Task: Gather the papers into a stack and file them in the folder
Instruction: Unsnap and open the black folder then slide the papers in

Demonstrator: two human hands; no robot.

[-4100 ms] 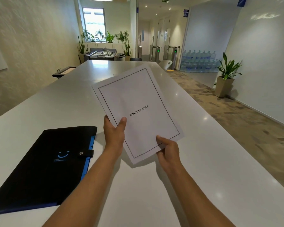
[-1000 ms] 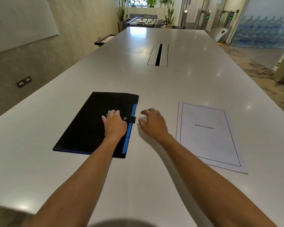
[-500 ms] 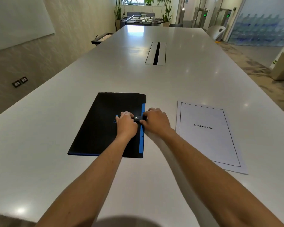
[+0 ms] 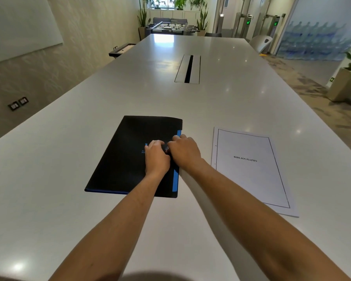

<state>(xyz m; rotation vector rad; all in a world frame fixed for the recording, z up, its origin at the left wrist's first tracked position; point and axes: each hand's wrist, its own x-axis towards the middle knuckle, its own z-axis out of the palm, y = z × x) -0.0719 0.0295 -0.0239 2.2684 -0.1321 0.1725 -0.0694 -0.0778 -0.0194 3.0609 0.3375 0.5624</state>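
The folder (image 4: 130, 155), black with a blue strip along its right edge, lies closed and flat on the white bench (image 4: 130, 98). Both hands rest on it at the snap tab midway along that right edge. The left hand (image 4: 156, 157) lies palm down on the cover just left of the tab, fingers curled loosely; whether they pinch anything cannot be told. The right hand (image 4: 183, 152) reaches in from the right of the folder, its fingers bunched together over the tab, touching the left hand's fingertips; the grip itself is hidden. The papers (image 4: 251, 169) sit in one stack on the bench, right of the folder and apart from it, top sheet reading BIBLIOGRAPHY. Beyond the folder, a cable slot (image 4: 188, 68) is set in the bench.
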